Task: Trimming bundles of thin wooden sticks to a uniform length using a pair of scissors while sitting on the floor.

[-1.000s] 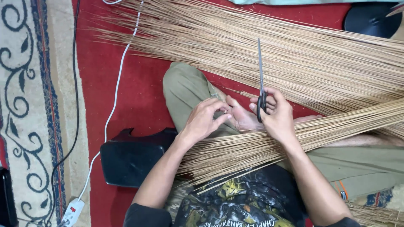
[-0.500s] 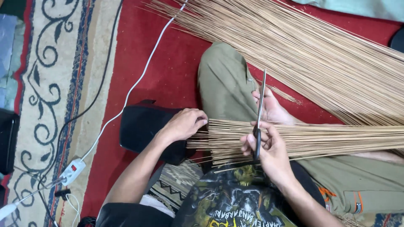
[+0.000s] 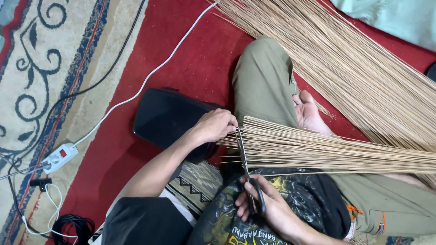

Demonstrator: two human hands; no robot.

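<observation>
Red carpet (image 3: 190,59), patterned border at frame left. Left hand (image 3: 215,126) gripped stick bundle (image 3: 327,152); right hand (image 3: 268,208), lower than before, held scissors (image 3: 245,170).

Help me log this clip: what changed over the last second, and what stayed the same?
The right hand turned the scissors from upright above the lap down to the bundle of sticks, blades now across its near ends. The left hand slid to those ends. Unchanged: bundle across the lap, loose sticks on the red carpet.
</observation>
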